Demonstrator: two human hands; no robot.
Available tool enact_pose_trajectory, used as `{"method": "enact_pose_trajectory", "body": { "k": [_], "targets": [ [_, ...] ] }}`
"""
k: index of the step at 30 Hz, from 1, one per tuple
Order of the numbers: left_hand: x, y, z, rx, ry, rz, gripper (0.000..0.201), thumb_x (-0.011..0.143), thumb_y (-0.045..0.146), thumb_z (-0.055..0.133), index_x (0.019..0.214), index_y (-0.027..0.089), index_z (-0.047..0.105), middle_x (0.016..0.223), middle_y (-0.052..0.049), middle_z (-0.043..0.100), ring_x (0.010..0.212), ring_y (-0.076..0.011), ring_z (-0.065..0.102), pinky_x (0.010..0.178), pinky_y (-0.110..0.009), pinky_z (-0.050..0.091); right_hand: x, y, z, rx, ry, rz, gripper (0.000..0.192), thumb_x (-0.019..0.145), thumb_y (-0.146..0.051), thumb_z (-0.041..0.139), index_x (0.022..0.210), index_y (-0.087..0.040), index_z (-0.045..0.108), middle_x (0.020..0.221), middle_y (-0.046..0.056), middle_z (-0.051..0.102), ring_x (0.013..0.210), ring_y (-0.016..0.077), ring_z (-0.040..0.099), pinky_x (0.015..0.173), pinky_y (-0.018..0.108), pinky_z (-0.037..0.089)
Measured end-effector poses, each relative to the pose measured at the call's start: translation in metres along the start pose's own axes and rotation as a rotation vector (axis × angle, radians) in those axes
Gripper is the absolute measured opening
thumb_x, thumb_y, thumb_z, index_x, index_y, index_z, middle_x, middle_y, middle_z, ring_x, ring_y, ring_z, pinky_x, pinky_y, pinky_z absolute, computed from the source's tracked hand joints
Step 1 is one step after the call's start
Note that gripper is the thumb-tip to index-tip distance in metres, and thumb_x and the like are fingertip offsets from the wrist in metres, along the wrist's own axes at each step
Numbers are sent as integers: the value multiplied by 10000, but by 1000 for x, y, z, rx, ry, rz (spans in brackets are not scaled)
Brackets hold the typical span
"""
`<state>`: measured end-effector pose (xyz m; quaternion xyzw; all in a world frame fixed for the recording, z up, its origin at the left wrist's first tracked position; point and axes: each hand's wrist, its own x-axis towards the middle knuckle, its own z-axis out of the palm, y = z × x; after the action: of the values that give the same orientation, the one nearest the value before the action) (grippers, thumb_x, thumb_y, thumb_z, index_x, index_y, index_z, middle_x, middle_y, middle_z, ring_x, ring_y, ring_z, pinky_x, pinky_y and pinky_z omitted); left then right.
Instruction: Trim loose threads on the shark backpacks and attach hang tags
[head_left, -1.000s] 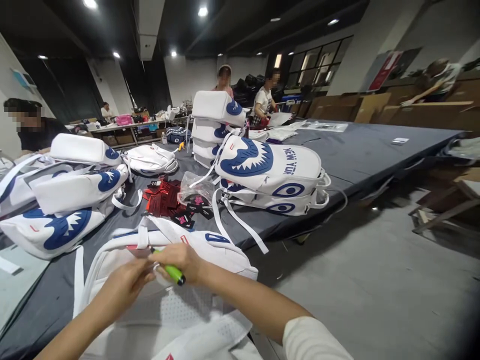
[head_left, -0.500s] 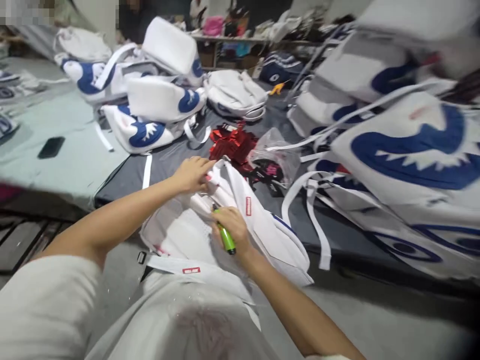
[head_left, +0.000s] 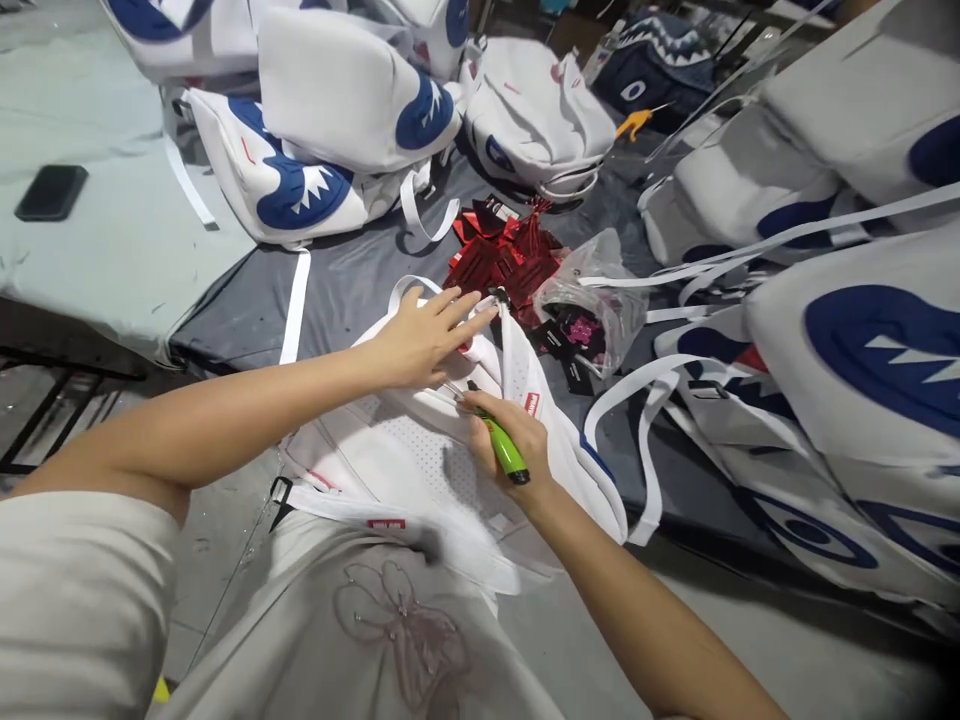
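Observation:
A white backpack (head_left: pixel 420 450) lies at the table's front edge against my body, its perforated panel and shoulder straps facing up. My left hand (head_left: pixel 420 340) rests on its upper end with fingers stretched and spread; the thumb side is partly hidden. My right hand (head_left: pixel 514 440) is closed around a bright green-handled tool (head_left: pixel 504 450) with a black butt end. A thin metal part of the tool points toward the backpack just below my left fingers. The exact kind of tool is unclear. A strap with a red label (head_left: pixel 532 404) runs beside my right hand.
Behind the backpack lie red tags (head_left: pixel 506 255) and a clear plastic bag (head_left: pixel 596 305). White-and-blue backpacks are piled at the back left (head_left: pixel 352 100) and along the right (head_left: pixel 862 330). A black phone (head_left: pixel 51 193) lies on the pale green table, and an orange tool (head_left: pixel 636 123) farther back.
The view has tilted down and closer. My left hand has spread its fingers farther over the backpack's upper end. The green-handled tool stays in my right hand, near my left fingers.

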<state>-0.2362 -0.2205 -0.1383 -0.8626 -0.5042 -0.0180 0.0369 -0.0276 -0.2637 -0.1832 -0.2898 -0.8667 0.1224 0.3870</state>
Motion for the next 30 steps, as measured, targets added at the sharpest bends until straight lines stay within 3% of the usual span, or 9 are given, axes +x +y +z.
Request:
{"method": "enact_pose_trajectory", "body": {
  "k": [7,11,16,18,20,22,24,27,30],
  "targets": [
    [17,1,3,-34,-177,-66,1267,706,488,800,1590,195,-60,1668,-184,34,1505,-455,68,1132,-702,145,-3,-3,7,39,21,66,251,948,-177,541,1174,-208,645,954,61,760,822,191,739,750,315,604],
    [20,0,12,-38,-75,-79,1262,676,405,834,1592,185,-4,1641,-183,171,1466,-403,209,1133,-604,245,-1,-5,7,70,-8,31,247,947,-162,545,1169,-195,649,973,66,755,854,188,739,770,301,604],
    [10,0,13,-58,-18,-31,1084,778,394,737,1586,143,60,1609,-192,245,1409,-383,300,1122,-566,262,9,6,-20,-53,-226,-7,286,982,-344,549,1195,-192,664,959,69,758,798,182,733,728,268,581],
    [8,0,12,-53,-1,-19,1075,782,394,731,1583,126,66,1616,-200,227,1435,-397,255,1131,-583,239,16,13,-32,-180,-186,-2,309,981,-376,556,1212,-198,658,913,64,747,765,181,715,727,273,561],
    [7,0,11,-54,7,-7,1071,786,405,727,1582,120,69,1622,-199,216,1456,-404,217,1137,-595,227,24,18,-37,-382,-89,23,331,971,-365,568,1241,-185,636,976,105,719,865,224,691,807,332,538],
    [9,0,12,-49,3,-14,1053,792,410,726,1581,122,91,1624,-196,219,1458,-397,224,1134,-598,242,33,22,-30,-574,-94,75,411,943,-380,601,1285,-152,595,1121,177,655,1024,302,629,893,428,496],
    [11,0,12,-35,-17,-31,1023,798,407,728,1577,122,129,1628,-196,220,1459,-383,239,1129,-589,272,42,24,-14,-684,-219,150,495,910,-392,632,1313,-115,553,1225,232,577,1099,357,563,918,489,461],
    [15,0,12,-17,-58,-60,998,802,399,734,1574,122,165,1639,-197,197,1480,-376,213,1129,-583,289,52,24,14,-801,-367,262,429,921,-277,580,1302,-88,525,1217,253,551,1071,352,546,930,511,431],
    [18,0,12,-28,-62,-64,1041,793,409,751,1584,139,132,1646,-210,160,1497,-398,180,1141,-614,253,55,23,28,-904,-402,311,364,926,-137,483,1283,-77,522,1190,253,558,1082,342,540,976,537,389]
  ]
}}
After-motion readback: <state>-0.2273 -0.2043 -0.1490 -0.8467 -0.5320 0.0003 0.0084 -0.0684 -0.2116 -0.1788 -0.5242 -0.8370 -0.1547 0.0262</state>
